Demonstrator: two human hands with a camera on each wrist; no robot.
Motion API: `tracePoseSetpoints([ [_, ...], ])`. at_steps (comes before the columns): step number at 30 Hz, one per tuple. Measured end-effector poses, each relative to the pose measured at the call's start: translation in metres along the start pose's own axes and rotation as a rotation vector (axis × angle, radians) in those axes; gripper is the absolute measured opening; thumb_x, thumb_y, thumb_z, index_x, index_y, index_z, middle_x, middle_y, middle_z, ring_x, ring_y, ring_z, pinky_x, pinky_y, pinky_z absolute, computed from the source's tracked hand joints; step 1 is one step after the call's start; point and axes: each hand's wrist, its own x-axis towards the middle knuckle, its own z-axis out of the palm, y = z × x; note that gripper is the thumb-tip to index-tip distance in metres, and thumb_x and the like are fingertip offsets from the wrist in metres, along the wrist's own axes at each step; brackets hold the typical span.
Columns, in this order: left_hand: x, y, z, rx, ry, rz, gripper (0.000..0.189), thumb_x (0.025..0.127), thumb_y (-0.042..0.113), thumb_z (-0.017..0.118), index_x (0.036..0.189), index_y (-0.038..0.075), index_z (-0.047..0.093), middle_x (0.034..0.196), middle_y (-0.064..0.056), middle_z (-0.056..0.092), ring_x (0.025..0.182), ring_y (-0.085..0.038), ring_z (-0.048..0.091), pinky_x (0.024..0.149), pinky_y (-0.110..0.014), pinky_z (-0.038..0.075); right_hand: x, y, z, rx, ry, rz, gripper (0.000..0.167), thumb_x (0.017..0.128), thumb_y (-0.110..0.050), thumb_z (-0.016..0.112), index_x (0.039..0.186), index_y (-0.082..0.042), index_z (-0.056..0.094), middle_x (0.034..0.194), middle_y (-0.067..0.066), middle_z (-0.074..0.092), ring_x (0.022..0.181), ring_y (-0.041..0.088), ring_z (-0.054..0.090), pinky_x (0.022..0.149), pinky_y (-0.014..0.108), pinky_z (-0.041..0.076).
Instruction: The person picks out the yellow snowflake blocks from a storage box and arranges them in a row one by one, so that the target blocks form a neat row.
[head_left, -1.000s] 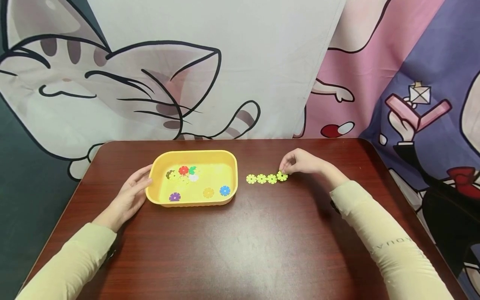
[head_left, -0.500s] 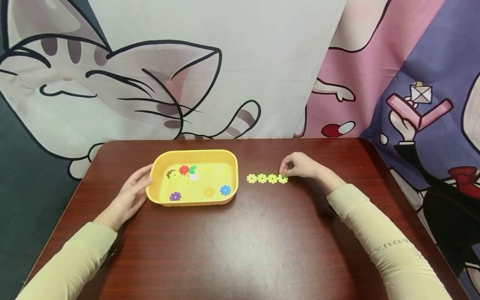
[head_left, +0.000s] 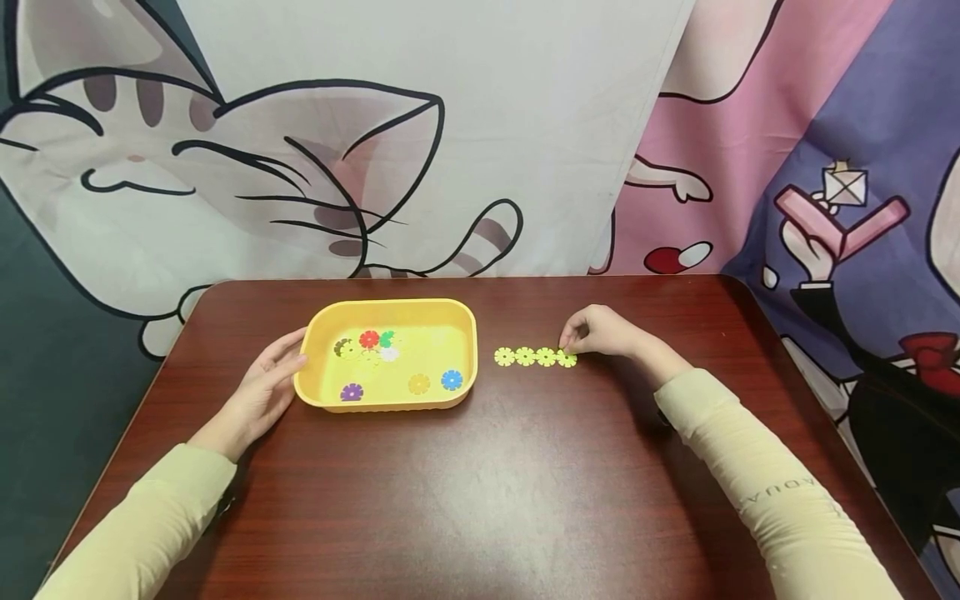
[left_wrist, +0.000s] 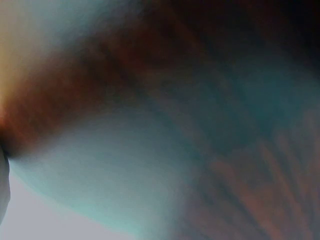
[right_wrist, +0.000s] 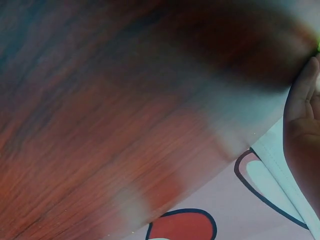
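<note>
In the head view my left hand [head_left: 262, 387] holds the left end of a yellow plastic tray [head_left: 390, 402], thumb over the rim and fingers along the outer wall. Right of the tray, several yellow-green snowflake discs [head_left: 525, 357] lie in a straight row on the table. My right hand [head_left: 603, 330] pinches the upper edge of the disc at the row's right end [head_left: 567, 359] between thumb and forefinger. That disc lies level with the others, edge against its neighbour. The right wrist view catches only the side of the right hand [right_wrist: 302, 117]; the left wrist view is blurred.
Inside the tray lie loose discs, among them a purple one [head_left: 351, 392], a blue one [head_left: 452, 380], an orange one [head_left: 419, 384] and a red one [head_left: 369, 339]. Beyond the far edge of the brown table [head_left: 480, 500] hangs a cartoon-printed cloth [head_left: 570, 150].
The right hand has lowered the end disc slightly, from tilted and overlapping its neighbour to level with the row, and now stays there. The left hand keeps its place on the tray.
</note>
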Motion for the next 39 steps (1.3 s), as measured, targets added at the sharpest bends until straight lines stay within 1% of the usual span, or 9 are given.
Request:
tracePoseSetpoints([
  [4, 0.0, -0.001, 0.0, 0.004, 0.005, -0.003, 0.039, 0.11, 0.001, 0.052, 0.142, 0.024, 0.054, 0.139, 0.016, 0.059, 0.127, 0.005, 0.06, 0.1, -0.014, 0.056, 0.0, 0.001, 0.0, 0.007, 0.002, 0.014, 0.005, 0.086, -0.003, 0.082, 0.09, -0.001, 0.08, 0.078, 0.005, 0.075, 0.075, 0.009, 0.064, 0.072, 0.02, 0.055],
  [12, 0.0, -0.001, 0.0, 0.011, 0.002, -0.003, 0.039, 0.11, 0.001, 0.051, 0.142, 0.024, 0.054, 0.139, 0.017, 0.059, 0.127, 0.005, 0.06, 0.1, -0.014, 0.056, 0.001, 0.003, 0.0, 0.027, -0.003, 0.032, 0.004, 0.087, -0.002, 0.081, 0.091, -0.002, 0.08, 0.08, 0.006, 0.077, 0.075, 0.007, 0.065, 0.073, 0.019, 0.056],
  [18, -0.001, 0.0, 0.0, -0.002, -0.01, 0.005, 0.039, 0.11, 0.001, 0.051, 0.141, 0.024, 0.056, 0.139, 0.016, 0.061, 0.127, 0.004, 0.061, 0.099, -0.015, 0.057, 0.005, -0.004, -0.006, 0.043, -0.001, 0.043, 0.009, 0.088, -0.001, 0.081, 0.096, -0.002, 0.081, 0.085, 0.008, 0.079, 0.078, 0.009, 0.068, 0.075, 0.019, 0.056],
  [21, -0.001, 0.0, 0.0, -0.016, -0.017, 0.009, 0.039, 0.11, 0.0, 0.051, 0.14, 0.024, 0.057, 0.139, 0.016, 0.063, 0.127, 0.003, 0.062, 0.099, -0.016, 0.057, 0.01, -0.011, -0.01, 0.055, 0.016, 0.039, 0.01, 0.089, -0.001, 0.081, 0.099, -0.001, 0.08, 0.088, 0.009, 0.079, 0.08, 0.01, 0.069, 0.077, 0.019, 0.057],
  [25, 0.0, 0.0, 0.0, -0.019, -0.022, 0.013, 0.039, 0.109, 0.0, 0.051, 0.14, 0.024, 0.057, 0.139, 0.016, 0.063, 0.127, 0.003, 0.062, 0.1, -0.016, 0.057, 0.019, -0.022, -0.012, 0.054, 0.04, 0.018, 0.011, 0.09, -0.002, 0.081, 0.101, -0.001, 0.08, 0.09, 0.009, 0.079, 0.082, 0.01, 0.07, 0.081, 0.022, 0.058],
  [29, 0.0, -0.001, 0.0, -0.019, -0.027, 0.015, 0.039, 0.109, 0.0, 0.051, 0.14, 0.023, 0.057, 0.139, 0.015, 0.064, 0.127, 0.002, 0.062, 0.1, -0.016, 0.057, 0.03, -0.036, -0.013, 0.046, 0.053, -0.006, 0.011, 0.092, -0.005, 0.08, 0.103, -0.002, 0.08, 0.093, 0.01, 0.08, 0.085, 0.013, 0.071, 0.087, 0.031, 0.06],
  [32, 0.0, 0.0, -0.001, -0.02, -0.03, 0.016, 0.04, 0.109, -0.001, 0.051, 0.14, 0.024, 0.057, 0.14, 0.015, 0.064, 0.127, 0.002, 0.062, 0.099, -0.016, 0.058, 0.04, -0.048, -0.012, 0.056, 0.053, -0.039, 0.013, 0.092, -0.005, 0.08, 0.104, 0.001, 0.079, 0.096, 0.011, 0.08, 0.088, 0.018, 0.072, 0.092, 0.038, 0.061],
  [34, 0.0, 0.0, -0.001, -0.019, -0.031, 0.015, 0.04, 0.109, -0.001, 0.051, 0.14, 0.024, 0.057, 0.14, 0.015, 0.063, 0.127, 0.002, 0.062, 0.099, -0.016, 0.058, 0.046, -0.056, -0.011, 0.061, 0.054, -0.059, 0.014, 0.093, -0.005, 0.079, 0.105, 0.002, 0.079, 0.097, 0.012, 0.08, 0.089, 0.02, 0.073, 0.094, 0.041, 0.062],
  [39, 0.0, -0.001, 0.0, -0.011, -0.028, 0.018, 0.039, 0.11, 0.0, 0.051, 0.14, 0.023, 0.057, 0.14, 0.015, 0.062, 0.127, 0.003, 0.062, 0.1, -0.016, 0.057, 0.061, -0.075, -0.006, 0.05, 0.057, -0.091, 0.016, 0.093, -0.004, 0.078, 0.107, 0.002, 0.078, 0.098, 0.011, 0.08, 0.092, 0.024, 0.075, 0.094, 0.042, 0.063],
])
